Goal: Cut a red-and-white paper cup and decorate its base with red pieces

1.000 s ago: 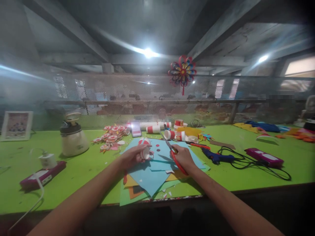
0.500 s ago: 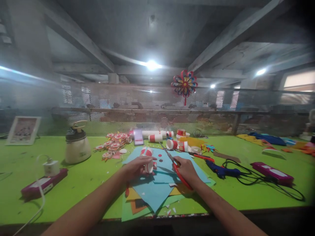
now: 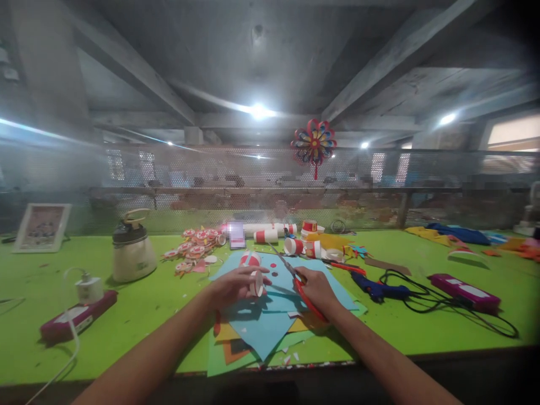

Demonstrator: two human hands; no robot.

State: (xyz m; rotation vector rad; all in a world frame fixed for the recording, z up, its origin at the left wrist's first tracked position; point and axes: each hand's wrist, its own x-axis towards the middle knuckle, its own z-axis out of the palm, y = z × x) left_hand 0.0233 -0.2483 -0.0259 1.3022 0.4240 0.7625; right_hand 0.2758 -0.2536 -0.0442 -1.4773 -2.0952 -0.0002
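My left hand [image 3: 234,286] is closed around a white paper cup piece [image 3: 256,285], its round rim turned toward me. Just beyond those fingers a red-and-white paper cup [image 3: 250,259] lies on light blue paper sheets [image 3: 264,334]. In my right hand [image 3: 319,288] is a pair of scissors [image 3: 311,304] with red handles, the blades pointing forward and left over the paper. Two small red and dark discs [image 3: 274,274] rest between the hands. Scraps of white and coloured paper lie near the table's front edge.
A glue gun [image 3: 379,288] with a black cable and a purple power strip [image 3: 466,292] lie at right. More paper cups [image 3: 295,246] are at the back. At left stand a jug [image 3: 134,253], another power strip [image 3: 80,318] and a picture frame [image 3: 42,228].
The cup piece in my left hand has turned a little, and the left fingers have shifted on it. My right hand still holds the scissors. The view has moved slightly.
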